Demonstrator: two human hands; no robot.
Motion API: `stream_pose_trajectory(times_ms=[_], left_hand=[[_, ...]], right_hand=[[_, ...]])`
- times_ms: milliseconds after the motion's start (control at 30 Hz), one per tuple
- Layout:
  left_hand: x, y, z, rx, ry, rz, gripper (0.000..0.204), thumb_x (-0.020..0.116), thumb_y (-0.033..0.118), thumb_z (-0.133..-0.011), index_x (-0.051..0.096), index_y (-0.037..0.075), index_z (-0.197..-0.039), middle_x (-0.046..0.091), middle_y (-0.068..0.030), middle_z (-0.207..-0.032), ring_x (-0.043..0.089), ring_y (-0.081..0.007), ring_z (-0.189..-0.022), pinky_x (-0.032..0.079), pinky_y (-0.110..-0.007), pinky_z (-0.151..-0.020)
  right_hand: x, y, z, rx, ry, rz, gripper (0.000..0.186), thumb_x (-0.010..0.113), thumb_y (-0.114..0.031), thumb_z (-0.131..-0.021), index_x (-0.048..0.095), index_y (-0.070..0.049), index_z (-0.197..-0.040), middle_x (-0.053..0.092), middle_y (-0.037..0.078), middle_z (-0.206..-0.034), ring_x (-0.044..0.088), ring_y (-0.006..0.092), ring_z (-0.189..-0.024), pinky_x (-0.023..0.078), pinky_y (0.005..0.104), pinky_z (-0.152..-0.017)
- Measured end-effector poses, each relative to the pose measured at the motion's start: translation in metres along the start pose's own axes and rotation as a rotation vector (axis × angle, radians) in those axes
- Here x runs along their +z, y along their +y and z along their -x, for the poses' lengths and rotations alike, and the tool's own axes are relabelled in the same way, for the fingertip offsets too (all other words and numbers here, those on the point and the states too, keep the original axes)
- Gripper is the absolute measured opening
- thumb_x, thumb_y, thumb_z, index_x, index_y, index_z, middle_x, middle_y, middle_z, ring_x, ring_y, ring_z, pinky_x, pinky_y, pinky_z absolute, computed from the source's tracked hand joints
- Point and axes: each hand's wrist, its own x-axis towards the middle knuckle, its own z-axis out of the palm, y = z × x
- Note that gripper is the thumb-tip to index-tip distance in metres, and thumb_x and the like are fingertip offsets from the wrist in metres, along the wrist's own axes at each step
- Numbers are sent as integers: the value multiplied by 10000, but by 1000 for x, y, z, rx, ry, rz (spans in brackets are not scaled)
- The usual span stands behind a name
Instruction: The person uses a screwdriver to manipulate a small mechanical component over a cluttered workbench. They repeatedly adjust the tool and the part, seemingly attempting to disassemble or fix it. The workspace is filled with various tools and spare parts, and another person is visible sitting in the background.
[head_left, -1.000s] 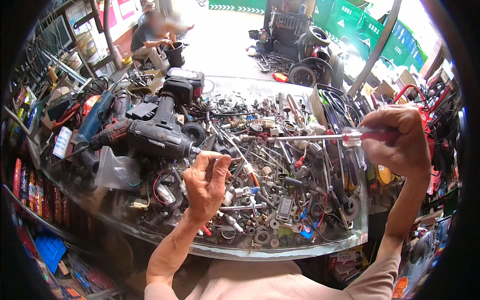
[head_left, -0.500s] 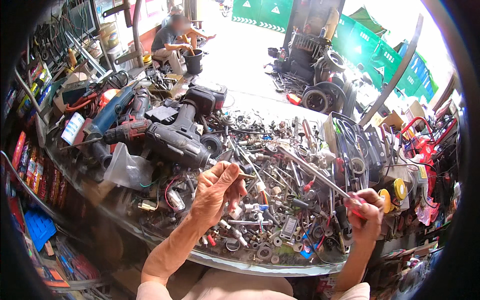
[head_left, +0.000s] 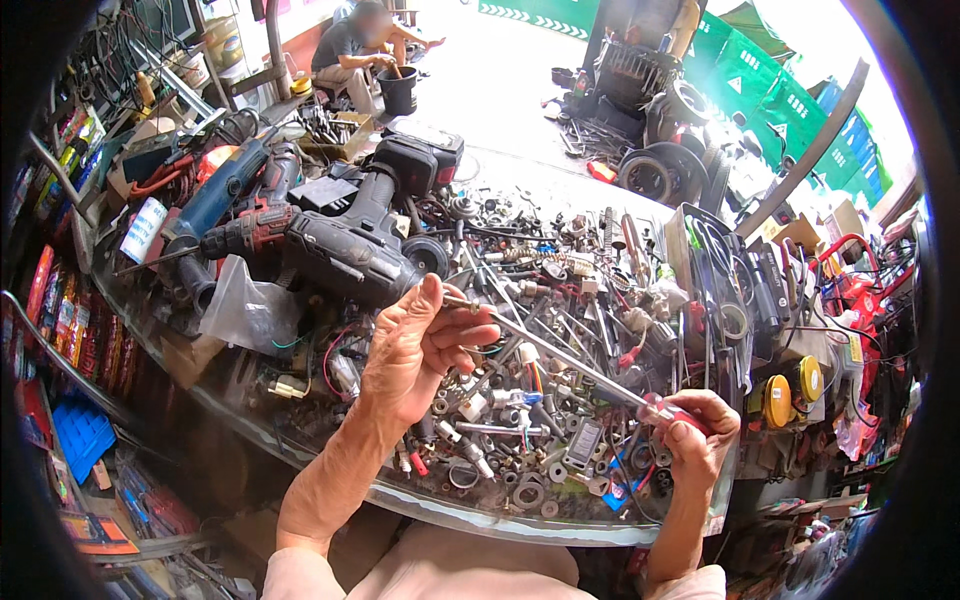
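My right hand (head_left: 703, 432) is wrapped round the red handle of a long screwdriver (head_left: 585, 372). The shaft slants up and leftward, and its tip meets a small metal part (head_left: 474, 306) at my left hand (head_left: 395, 355). That left hand pinches the part between thumb and fingers, while its other fingers curl loosely; the part's exact kind is too small to make out. Below both hands lies a heap of screws, washers, sockets and other loose metal pieces (head_left: 530, 495). Just beyond the left hand rests a black cordless impact wrench (head_left: 350, 255).
A blue angle grinder (head_left: 225, 185), a red-and-black drill (head_left: 245, 228) and a clear plastic bag (head_left: 250, 315) crowd the left of the glass-edged bench. A metal tray of cables and tools (head_left: 715, 270) stands right. A person sits beside a black bucket (head_left: 399, 95) beyond.
My right hand has moved left and slightly down, bringing the screwdriver's tip to the small metal part. My left hand has risen a little and turned its palm more into view.
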Motion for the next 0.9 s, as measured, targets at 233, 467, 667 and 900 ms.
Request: stream_pose_trajectory(times_ms=[233,467,667,900], left_hand=[[2,-3,1,-34,11,-8,308,513,333,-931,562,29,-915,670,-158,-819,691,-242,-762,563,-263,-481],[-1,-3,0,-87,-10,65,290,515,319,-936,576,36,-919,673,-144,-812,693,-229,-754,551,-252,-462],[-3,-1,1,-132,-41,157,279,511,307,-941,592,41,-925,677,-155,-832,693,-225,-765,559,-257,-476],[-2,-1,2,-138,-28,202,247,508,262,-946,594,32,-929,675,-156,-848,690,-212,-790,574,-249,-519]], right_hand=[[3,-8,3,76,-3,35,314,743,-160,-651,649,56,-858,648,83,-783,603,115,-711,482,236,-681],[4,-10,1,99,-19,19,289,734,-123,-653,651,62,-859,653,87,-777,608,114,-695,487,230,-655],[8,-13,-1,153,-44,-17,300,740,-150,-667,656,61,-864,654,87,-752,609,113,-657,490,224,-627],[8,-10,-1,197,-39,-55,294,727,-151,-678,654,65,-864,656,92,-746,610,116,-645,489,227,-614]])
